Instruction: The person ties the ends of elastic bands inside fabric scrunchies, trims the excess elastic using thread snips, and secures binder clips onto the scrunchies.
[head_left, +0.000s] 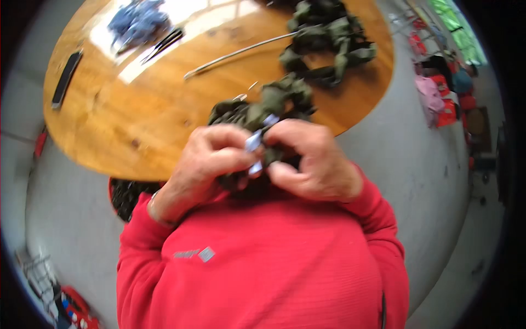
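Note:
Close to my body at the table's near edge, both my hands are at a bunched piece of dark green fabric. My left hand is closed, pinching a light blue cloth strip between thumb and fingertips. My right hand has its thumb and index finger curled in at the same strip, against the green fabric; its exact hold is partly hidden. A bit of the blue strip shows above the right index finger and another below the left fingertips. A thin metal hook end sticks out behind the fabric.
On the oval wooden table lie a heap of blue cloth strips, scissors, a thin rod, a looped dark green fabric piece and a black oblong object. A container of dark material stands below the table's left edge.

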`<control>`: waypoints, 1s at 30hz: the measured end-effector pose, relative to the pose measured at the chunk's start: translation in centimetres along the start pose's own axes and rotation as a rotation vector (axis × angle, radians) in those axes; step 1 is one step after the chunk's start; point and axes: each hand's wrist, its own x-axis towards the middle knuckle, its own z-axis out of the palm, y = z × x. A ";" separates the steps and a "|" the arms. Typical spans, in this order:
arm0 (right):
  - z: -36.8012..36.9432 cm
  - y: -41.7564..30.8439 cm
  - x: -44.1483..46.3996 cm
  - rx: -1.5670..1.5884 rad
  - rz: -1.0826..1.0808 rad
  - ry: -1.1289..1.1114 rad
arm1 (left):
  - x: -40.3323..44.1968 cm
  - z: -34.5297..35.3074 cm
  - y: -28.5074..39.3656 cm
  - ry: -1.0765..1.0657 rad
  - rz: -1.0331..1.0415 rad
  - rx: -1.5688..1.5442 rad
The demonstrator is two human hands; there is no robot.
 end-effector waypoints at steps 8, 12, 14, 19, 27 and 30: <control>-0.9 0.6 0.6 0.416 0.108 -0.295 | 0.0 0.7 -0.2 0.038 0.105 0.041; -1.2 1.0 1.0 0.356 0.058 -0.335 | 0.1 0.5 -0.3 0.157 0.224 0.261; -1.3 0.9 1.1 0.327 0.040 -0.335 | 0.0 0.6 -0.7 0.209 0.285 0.357; -0.6 1.8 1.1 0.411 -0.024 -0.241 | 0.0 1.2 -0.5 0.264 0.358 0.502; -1.2 1.7 1.4 0.502 0.196 -0.402 | 0.8 0.2 -0.6 0.207 0.307 0.296; -1.2 1.4 1.6 0.454 0.142 -0.373 | 0.5 1.1 -0.6 0.254 0.372 0.285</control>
